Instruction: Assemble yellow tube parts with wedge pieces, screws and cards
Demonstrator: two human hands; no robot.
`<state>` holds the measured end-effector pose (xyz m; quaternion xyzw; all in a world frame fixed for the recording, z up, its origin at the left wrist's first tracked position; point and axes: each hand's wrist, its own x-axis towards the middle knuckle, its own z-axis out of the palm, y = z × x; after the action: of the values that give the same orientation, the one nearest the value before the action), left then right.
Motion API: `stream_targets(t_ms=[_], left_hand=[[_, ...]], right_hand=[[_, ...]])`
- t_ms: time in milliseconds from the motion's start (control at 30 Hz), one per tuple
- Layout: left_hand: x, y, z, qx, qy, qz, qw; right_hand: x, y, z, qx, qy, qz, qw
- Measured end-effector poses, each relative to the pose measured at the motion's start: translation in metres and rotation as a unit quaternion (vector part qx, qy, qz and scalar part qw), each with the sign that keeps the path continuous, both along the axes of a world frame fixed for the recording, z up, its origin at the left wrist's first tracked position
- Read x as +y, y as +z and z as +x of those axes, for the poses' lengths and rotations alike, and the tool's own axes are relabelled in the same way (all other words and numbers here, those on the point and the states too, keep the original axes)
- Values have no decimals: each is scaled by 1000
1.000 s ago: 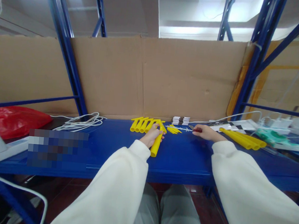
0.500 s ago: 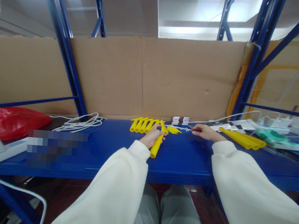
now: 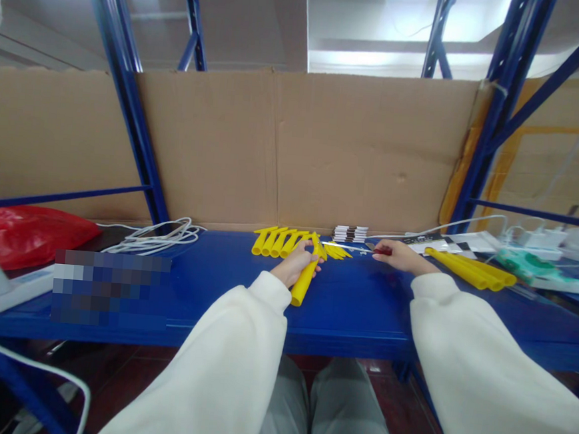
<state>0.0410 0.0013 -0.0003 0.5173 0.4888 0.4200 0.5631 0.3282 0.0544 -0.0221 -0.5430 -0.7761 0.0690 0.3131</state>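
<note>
My left hand [image 3: 293, 264] is closed around a yellow tube [image 3: 303, 286], whose wide open end points toward me. In my right hand [image 3: 394, 255] is the dark red handle of a screwdriver [image 3: 350, 248]; its thin metal shaft reaches left to the top part of the held tube. Where the tip meets the tube is too small to make out. Several yellow tubes [image 3: 268, 243] lie side by side behind and left of my left hand. Small flat yellow pieces [image 3: 337, 251] lie just right of the held tube.
White-and-dark small boxes [image 3: 349, 234] are stacked against the cardboard wall [image 3: 364, 156]. More yellow tubes [image 3: 470, 268] lie right, near a green-and-white packet [image 3: 529, 266]. A coiled white cable [image 3: 167, 239] and a red bag [image 3: 27, 233] are left on the blue shelf [image 3: 213, 298].
</note>
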Motion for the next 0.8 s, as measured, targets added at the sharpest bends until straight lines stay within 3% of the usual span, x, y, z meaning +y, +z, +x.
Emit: stream_targets(t_ms=[800], left_hand=[[8, -5, -1, 4, -1, 12, 1000]], right_hand=[[-7, 7, -8, -40, -86, 84, 992]])
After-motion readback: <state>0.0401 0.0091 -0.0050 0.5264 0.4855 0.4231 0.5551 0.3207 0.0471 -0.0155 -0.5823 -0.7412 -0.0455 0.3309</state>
